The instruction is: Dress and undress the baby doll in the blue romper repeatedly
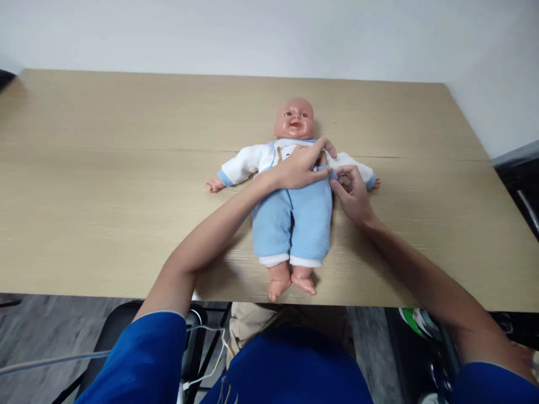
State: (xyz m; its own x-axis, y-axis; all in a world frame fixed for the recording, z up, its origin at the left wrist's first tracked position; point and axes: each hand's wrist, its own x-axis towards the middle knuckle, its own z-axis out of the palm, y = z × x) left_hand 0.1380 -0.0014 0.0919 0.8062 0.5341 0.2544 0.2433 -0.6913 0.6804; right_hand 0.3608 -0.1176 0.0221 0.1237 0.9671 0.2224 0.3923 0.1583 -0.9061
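A bald baby doll (295,118) lies on its back on the table, head away from me and feet toward me. It wears a white top and light blue fluffy trousers (275,221) with white cuffs. Across its chest rests my left hand (301,166), fingers apart and slightly bent, the thumb at the edge of the blue cloth. At the doll's side, on my right, my right hand (352,191) pinches a bit of the light blue clothing between thumb and fingers. My left hand hides part of the top's front.
The wooden table (105,196) reaches back to a white wall (236,33). Below its front edge are a black chair (113,331) on the left and white cables (217,359). Dark objects and a green-and-white item (415,322) are at lower right.
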